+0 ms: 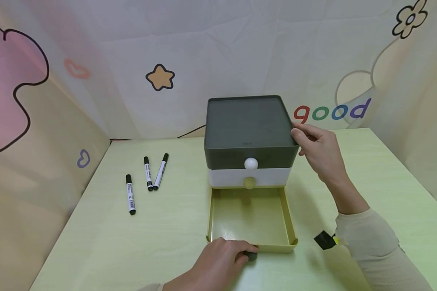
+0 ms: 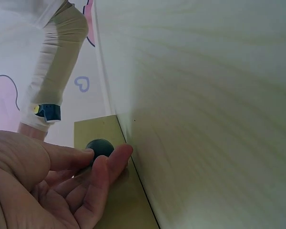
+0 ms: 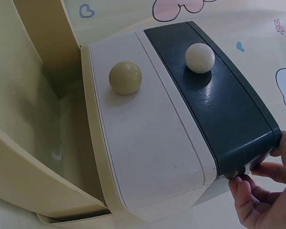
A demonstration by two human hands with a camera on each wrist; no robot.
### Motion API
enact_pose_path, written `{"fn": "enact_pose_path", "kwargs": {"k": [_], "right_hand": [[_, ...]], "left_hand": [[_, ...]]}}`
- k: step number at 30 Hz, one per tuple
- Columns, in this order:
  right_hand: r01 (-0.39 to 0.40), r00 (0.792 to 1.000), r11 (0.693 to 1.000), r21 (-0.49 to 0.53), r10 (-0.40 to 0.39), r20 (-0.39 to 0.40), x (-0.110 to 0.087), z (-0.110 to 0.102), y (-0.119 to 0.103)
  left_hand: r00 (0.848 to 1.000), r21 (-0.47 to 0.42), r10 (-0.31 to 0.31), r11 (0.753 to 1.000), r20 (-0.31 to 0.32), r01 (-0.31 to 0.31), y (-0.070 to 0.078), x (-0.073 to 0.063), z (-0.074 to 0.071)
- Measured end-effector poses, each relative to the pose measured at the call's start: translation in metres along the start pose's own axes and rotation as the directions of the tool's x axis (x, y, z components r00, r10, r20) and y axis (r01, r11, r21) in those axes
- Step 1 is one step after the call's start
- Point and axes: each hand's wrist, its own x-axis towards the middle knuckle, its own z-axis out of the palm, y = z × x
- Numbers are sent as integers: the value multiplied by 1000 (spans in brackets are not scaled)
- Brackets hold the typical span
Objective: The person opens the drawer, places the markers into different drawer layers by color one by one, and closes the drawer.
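Note:
A small desktop drawer unit stands on the table, with a dark green top section, a white drawer and a pale yellow bottom drawer. The bottom drawer is pulled out and its visible floor is bare. My left hand pinches that drawer's dark green round knob between thumb and fingers. Up at the unit's right side, my right hand grips the edge of the dark green section with bent fingers. The white knob and the yellow knob are untouched, their drawers closed.
Three black-capped markers lie left of the unit: one marker apart, a second marker and a third marker with their lower ends close together. A printed cloth hangs behind the table. A thin black cable runs behind the unit.

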Motion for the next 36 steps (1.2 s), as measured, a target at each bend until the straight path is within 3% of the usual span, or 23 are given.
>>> {"fn": "enact_pose_path", "kwargs": {"k": [8, 14, 23, 31, 36], "right_hand": [[6, 1000, 1000, -2, -6, -1, 0, 0, 0], [-1, 1000, 1000, -5, 1, 2, 0, 1, 0], [-5, 1000, 1000, 1, 5, 3, -1, 1, -1], [0, 1000, 1000, 6, 0, 1, -2, 1, -1], [0, 1000, 1000, 14, 0, 6, -2, 1, -1]], "left_hand": [[1000, -9, 13, 1000, 6, -13, 0, 0, 0], [998, 63, 68, 996, 1, -68, -1, -3, -2], [999, 143, 53, 988, 8, -53, 4, -8, -10], [1000, 42, -9, 999, -16, 10, 15, -7, -33], [998, -18, -25, 1000, -65, 24, 18, -7, -45]]}}
